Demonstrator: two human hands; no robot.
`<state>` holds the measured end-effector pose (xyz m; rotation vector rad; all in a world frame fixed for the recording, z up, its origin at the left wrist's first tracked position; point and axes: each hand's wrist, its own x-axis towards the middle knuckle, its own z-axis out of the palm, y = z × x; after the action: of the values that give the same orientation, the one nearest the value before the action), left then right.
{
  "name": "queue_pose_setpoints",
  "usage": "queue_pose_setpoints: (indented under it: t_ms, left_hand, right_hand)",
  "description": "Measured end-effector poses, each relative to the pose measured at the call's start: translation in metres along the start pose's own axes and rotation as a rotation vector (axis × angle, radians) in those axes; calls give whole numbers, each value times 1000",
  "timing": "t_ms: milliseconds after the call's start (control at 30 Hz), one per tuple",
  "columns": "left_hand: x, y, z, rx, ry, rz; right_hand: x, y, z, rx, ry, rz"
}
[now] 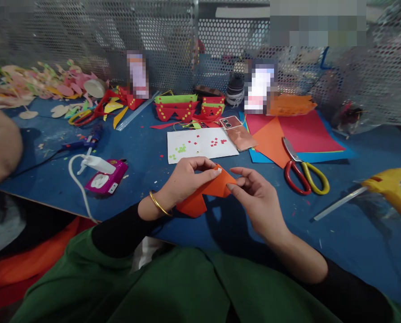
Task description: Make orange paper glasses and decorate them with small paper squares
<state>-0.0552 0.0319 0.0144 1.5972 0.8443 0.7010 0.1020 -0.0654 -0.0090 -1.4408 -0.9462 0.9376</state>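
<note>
An orange paper cutout (192,205) with angular edges is held over the near side of the table. My left hand (190,177) pinches its upper part, the thumb lying on top near a small white patch. At the right corner of the paper, my right hand (259,197) closes its thumb and fingers on the edge. Just beyond my hands lies a white sheet (203,152) scattered with small red and green paper squares. Scissors (301,172) with one red and one yellow handle rest to the right of my right hand.
A yellow glue gun (387,186) lies at the right. On the left are a magenta socket box (114,179) with a plugged-in cable and a blue glue gun (82,141). Red paper masks (176,110) and coloured sheets (297,130) sit farther back. Another person's arm (1,139) reaches in at left.
</note>
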Motion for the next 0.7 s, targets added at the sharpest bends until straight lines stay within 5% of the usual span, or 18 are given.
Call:
queue_pose_setpoints:
  t_ms: [700]
  left_hand:
    - [4,1,-6,31,-32,-68]
  right_hand:
    - [-1,3,0,-33,-28,16]
